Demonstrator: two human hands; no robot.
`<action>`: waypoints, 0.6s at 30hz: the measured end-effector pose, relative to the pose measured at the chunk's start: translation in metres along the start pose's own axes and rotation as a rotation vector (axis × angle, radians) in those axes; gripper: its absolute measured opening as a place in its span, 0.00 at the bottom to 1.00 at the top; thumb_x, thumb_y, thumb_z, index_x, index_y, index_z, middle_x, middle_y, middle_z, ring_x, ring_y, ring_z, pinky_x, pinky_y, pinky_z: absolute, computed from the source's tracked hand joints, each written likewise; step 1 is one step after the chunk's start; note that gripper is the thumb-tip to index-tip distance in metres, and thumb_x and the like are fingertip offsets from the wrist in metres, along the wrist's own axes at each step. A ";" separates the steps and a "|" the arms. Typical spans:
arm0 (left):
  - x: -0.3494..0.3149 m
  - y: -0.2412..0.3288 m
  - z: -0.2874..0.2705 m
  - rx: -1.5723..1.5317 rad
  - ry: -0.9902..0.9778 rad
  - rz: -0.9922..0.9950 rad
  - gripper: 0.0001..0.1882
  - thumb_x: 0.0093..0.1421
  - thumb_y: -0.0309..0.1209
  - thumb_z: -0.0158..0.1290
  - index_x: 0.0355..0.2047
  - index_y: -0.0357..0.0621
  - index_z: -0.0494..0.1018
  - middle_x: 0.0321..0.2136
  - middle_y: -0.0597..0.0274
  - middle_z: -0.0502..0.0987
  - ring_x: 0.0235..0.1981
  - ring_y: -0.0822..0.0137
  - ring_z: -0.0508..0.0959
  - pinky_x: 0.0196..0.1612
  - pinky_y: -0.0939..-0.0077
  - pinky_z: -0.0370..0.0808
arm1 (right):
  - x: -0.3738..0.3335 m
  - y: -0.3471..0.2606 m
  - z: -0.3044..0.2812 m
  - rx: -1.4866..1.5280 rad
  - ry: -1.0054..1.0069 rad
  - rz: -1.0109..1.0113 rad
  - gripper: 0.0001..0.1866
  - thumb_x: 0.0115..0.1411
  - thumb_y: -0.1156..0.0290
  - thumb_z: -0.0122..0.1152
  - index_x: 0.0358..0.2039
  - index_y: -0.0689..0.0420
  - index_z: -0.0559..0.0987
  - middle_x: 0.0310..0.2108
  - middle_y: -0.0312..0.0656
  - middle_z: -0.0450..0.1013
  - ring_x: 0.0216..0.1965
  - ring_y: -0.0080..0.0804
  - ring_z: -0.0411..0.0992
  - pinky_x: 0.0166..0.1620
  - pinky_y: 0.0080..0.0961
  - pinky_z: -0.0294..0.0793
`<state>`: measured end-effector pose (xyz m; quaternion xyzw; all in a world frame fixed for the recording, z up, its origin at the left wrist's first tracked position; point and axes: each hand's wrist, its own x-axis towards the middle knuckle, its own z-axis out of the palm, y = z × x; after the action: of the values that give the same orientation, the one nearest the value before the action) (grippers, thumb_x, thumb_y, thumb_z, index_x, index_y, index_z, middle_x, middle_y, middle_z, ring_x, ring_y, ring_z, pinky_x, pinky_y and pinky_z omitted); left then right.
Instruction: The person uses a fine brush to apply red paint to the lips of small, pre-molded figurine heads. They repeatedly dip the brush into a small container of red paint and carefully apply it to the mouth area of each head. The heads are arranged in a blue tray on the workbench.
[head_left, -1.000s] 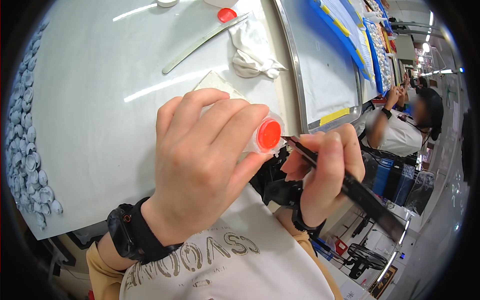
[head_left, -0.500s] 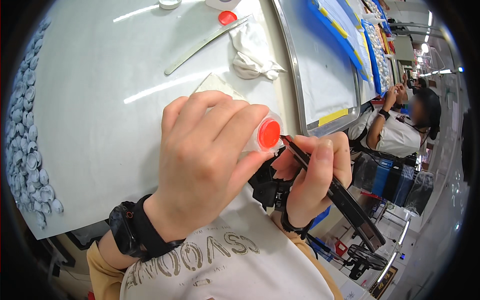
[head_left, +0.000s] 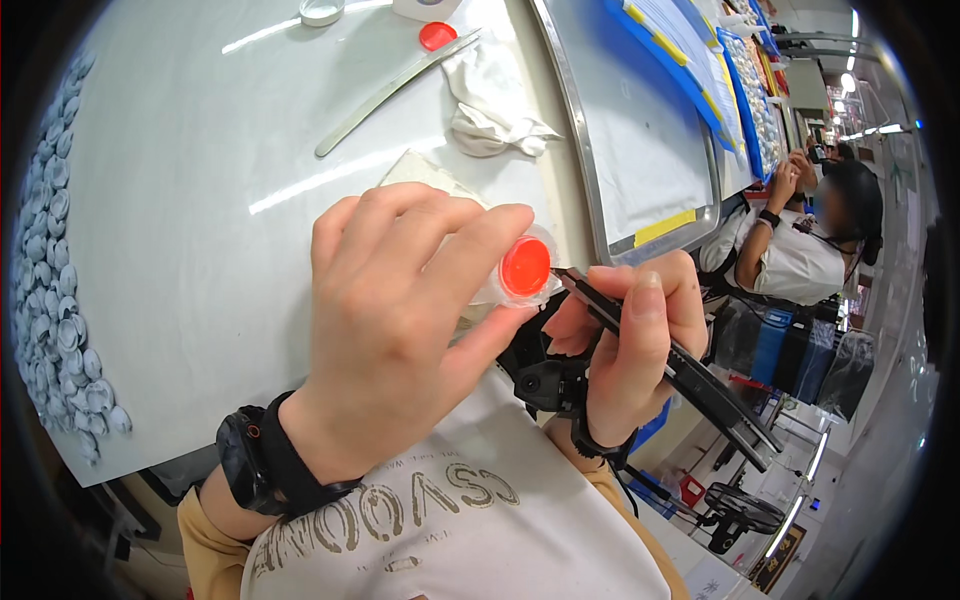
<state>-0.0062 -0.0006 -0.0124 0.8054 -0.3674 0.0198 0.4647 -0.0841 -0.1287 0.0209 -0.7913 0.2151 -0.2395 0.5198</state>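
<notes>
Between the thumb and fingers of my left hand (head_left: 375, 320) is a small round translucent white piece with a bright red disc (head_left: 526, 266) facing up and to the right. My curled fingers hide part of its left side. My right hand (head_left: 645, 345) grips a black utility knife (head_left: 690, 375), thumb on top. The knife's tip points at the right rim of the piece; whether it touches cannot be told. Beneath my left hand lies a pale flat pad (head_left: 415, 168), mostly covered.
Beyond my hands lie a crumpled white cloth (head_left: 490, 115), a long slim metal tool (head_left: 385, 100) and a loose red disc (head_left: 437, 36). Many grey oval pieces (head_left: 62, 290) line the table's left edge. A metal tray (head_left: 592, 185) sits right; farther off, a person (head_left: 800, 255) works.
The red disc has turned to face me more fully. The knife has tilted slightly, its rear end swinging up. The whole view has shifted a little.
</notes>
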 end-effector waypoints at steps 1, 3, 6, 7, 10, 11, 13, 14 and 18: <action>0.000 0.000 -0.001 0.005 -0.002 0.001 0.27 0.37 0.27 0.64 0.42 0.45 0.73 0.38 0.61 0.75 0.42 0.58 0.72 0.48 0.66 0.63 | -0.001 0.000 -0.002 0.042 -0.009 0.028 0.14 0.60 0.65 0.48 0.26 0.63 0.71 0.14 0.41 0.70 0.14 0.20 0.67 0.18 0.16 0.66; 0.001 -0.001 -0.001 0.010 -0.004 0.005 0.27 0.37 0.27 0.64 0.42 0.45 0.73 0.38 0.61 0.75 0.42 0.58 0.72 0.48 0.66 0.63 | -0.003 0.002 -0.005 0.105 -0.015 0.058 0.12 0.60 0.68 0.48 0.27 0.64 0.71 0.15 0.40 0.72 0.16 0.20 0.69 0.21 0.17 0.70; 0.001 -0.001 -0.001 0.006 -0.013 0.006 0.26 0.38 0.27 0.64 0.42 0.44 0.73 0.38 0.61 0.75 0.42 0.58 0.72 0.48 0.66 0.63 | -0.006 0.005 -0.006 0.164 -0.008 0.078 0.12 0.60 0.68 0.48 0.27 0.64 0.71 0.15 0.41 0.72 0.16 0.21 0.69 0.21 0.18 0.70; 0.001 -0.001 -0.002 0.002 -0.020 0.002 0.26 0.38 0.27 0.64 0.42 0.44 0.73 0.38 0.60 0.75 0.42 0.58 0.72 0.48 0.66 0.63 | -0.006 0.005 -0.006 0.181 -0.006 0.093 0.12 0.60 0.68 0.48 0.27 0.64 0.71 0.15 0.42 0.72 0.16 0.21 0.69 0.21 0.18 0.70; 0.001 -0.001 -0.003 0.000 -0.028 0.001 0.26 0.38 0.27 0.64 0.42 0.43 0.73 0.38 0.59 0.75 0.42 0.57 0.72 0.48 0.66 0.64 | -0.008 0.005 -0.007 0.238 0.046 0.085 0.12 0.60 0.68 0.48 0.27 0.64 0.71 0.16 0.42 0.72 0.15 0.21 0.69 0.20 0.18 0.71; 0.002 -0.001 -0.003 0.008 -0.031 0.000 0.26 0.38 0.27 0.64 0.42 0.43 0.73 0.37 0.59 0.75 0.42 0.57 0.72 0.48 0.66 0.64 | -0.008 0.005 -0.007 0.257 0.072 0.073 0.12 0.60 0.68 0.48 0.27 0.64 0.71 0.16 0.43 0.72 0.15 0.21 0.69 0.20 0.18 0.71; 0.002 -0.001 -0.003 -0.004 -0.035 0.000 0.27 0.38 0.26 0.64 0.42 0.42 0.73 0.37 0.59 0.75 0.42 0.56 0.72 0.48 0.65 0.64 | -0.008 0.005 -0.008 0.243 0.052 0.033 0.11 0.60 0.68 0.48 0.28 0.64 0.71 0.16 0.43 0.72 0.15 0.22 0.69 0.20 0.19 0.71; 0.002 -0.001 -0.003 -0.008 -0.040 -0.001 0.27 0.38 0.26 0.64 0.43 0.42 0.73 0.37 0.58 0.75 0.42 0.56 0.71 0.48 0.65 0.64 | -0.007 0.005 -0.009 0.235 0.043 0.014 0.11 0.60 0.68 0.48 0.28 0.64 0.71 0.16 0.43 0.72 0.15 0.22 0.69 0.20 0.19 0.71; 0.003 0.001 -0.004 -0.017 -0.054 -0.007 0.28 0.38 0.25 0.64 0.44 0.42 0.73 0.38 0.57 0.74 0.43 0.56 0.71 0.48 0.66 0.64 | -0.005 0.007 -0.010 0.183 -0.044 -0.025 0.09 0.60 0.71 0.49 0.28 0.64 0.71 0.16 0.42 0.73 0.16 0.21 0.70 0.22 0.19 0.71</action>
<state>-0.0033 0.0005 -0.0084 0.8031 -0.3770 -0.0067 0.4614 -0.0948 -0.1352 0.0167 -0.7483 0.1712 -0.2472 0.5913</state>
